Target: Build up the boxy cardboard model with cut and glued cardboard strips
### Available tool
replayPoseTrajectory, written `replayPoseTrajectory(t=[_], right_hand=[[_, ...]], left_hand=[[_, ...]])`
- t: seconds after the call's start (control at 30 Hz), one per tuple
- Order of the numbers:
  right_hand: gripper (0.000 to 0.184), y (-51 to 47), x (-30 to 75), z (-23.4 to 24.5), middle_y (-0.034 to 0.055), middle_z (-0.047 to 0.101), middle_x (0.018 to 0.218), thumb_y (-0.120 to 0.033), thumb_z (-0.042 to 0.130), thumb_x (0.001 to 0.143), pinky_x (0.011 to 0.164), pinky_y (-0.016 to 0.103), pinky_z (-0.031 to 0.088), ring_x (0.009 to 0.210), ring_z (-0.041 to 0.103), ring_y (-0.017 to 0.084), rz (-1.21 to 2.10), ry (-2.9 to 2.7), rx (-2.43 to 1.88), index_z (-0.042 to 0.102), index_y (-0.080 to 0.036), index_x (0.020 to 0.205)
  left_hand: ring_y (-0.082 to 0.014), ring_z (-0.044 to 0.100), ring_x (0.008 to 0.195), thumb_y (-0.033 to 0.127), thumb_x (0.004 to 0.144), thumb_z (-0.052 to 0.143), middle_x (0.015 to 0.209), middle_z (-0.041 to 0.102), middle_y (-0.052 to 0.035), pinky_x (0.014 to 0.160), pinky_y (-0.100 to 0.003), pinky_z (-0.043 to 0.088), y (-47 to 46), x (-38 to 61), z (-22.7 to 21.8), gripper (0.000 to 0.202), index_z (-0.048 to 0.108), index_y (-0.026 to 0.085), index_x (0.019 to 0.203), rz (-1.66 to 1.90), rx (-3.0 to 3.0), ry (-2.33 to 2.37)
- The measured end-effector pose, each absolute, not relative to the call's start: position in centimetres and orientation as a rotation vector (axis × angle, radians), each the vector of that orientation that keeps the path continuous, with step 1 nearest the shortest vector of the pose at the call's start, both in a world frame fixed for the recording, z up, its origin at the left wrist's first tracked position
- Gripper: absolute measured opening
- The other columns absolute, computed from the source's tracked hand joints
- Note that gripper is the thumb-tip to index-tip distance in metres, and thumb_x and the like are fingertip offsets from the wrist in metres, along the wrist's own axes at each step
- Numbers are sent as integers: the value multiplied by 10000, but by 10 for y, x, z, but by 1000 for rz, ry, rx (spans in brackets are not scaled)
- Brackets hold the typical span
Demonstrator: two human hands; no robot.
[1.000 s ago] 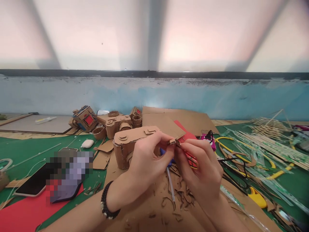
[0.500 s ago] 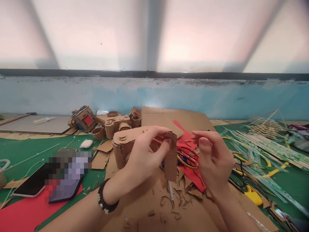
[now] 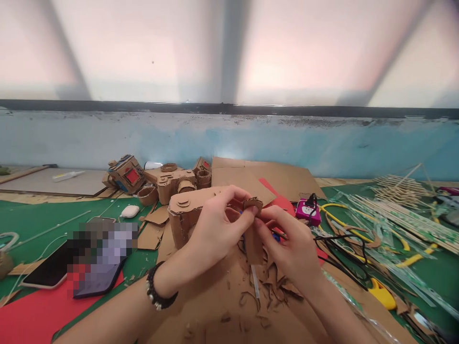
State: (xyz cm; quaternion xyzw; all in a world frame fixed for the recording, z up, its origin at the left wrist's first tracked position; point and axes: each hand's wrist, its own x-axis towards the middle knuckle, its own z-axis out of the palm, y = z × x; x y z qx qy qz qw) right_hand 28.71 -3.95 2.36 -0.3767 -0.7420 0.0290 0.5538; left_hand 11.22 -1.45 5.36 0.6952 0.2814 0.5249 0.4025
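While my left hand (image 3: 217, 224) pinches the cardboard strip (image 3: 254, 246) near its top — its length extending below the pinch — my right hand (image 3: 292, 243) is at its upper right edge; whether it grips there, I can't tell remotely.

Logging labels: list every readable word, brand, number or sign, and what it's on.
No readable text anywhere.
Held cardboard piece: no lettering visible.
Purple box: any markings too small to read.
Clear plastic: any print too blurred to read.
Black phone: partly pixelated, nothing legible.
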Motion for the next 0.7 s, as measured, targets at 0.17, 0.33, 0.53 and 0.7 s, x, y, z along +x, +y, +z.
replayPoseTrajectory(t=[0.17, 0.33, 0.53, 0.7], right_hand=[[109, -44, 279, 23, -37, 745, 766, -186, 671, 1033, 579, 206, 562, 606, 678, 115, -27, -1719, -903, 703, -242, 945], [138, -42, 282, 25, -5, 804, 822, -258, 648, 1043, 566, 209, 606, 691, 770, 157, 253, -1692, -961, 728, -245, 932], [211, -45, 286, 29, -15, 738, 722, -276, 608, 1060, 486, 209, 507, 591, 685, 144, 300, -1731, -987, 714, -232, 883], [211, -56, 281, 34, -39, 704, 678, -210, 619, 1041, 491, 206, 477, 529, 601, 115, 44, -1728, -955, 665, -237, 836]], left_hand=[[-164, 717, 816, 246, 980, 686, 942, 763, -36, 707, -277, 600, -12, 114, 50, 56, 687, 201, 1012, 1391, 1793, 779], [-175, 751, 882, 159, 981, 675, 983, 791, -41, 750, -281, 623, -7, 103, 59, 85, 724, 203, 1035, 1310, 1994, 650], [-135, 648, 726, 59, 957, 690, 834, 718, -2, 632, -239, 521, -11, 96, 62, 149, 732, 202, 947, 1456, 2374, 640], [-118, 652, 703, 16, 957, 689, 852, 724, -7, 608, -218, 518, -12, 98, 57, 194, 737, 201, 984, 1608, 2508, 490]])
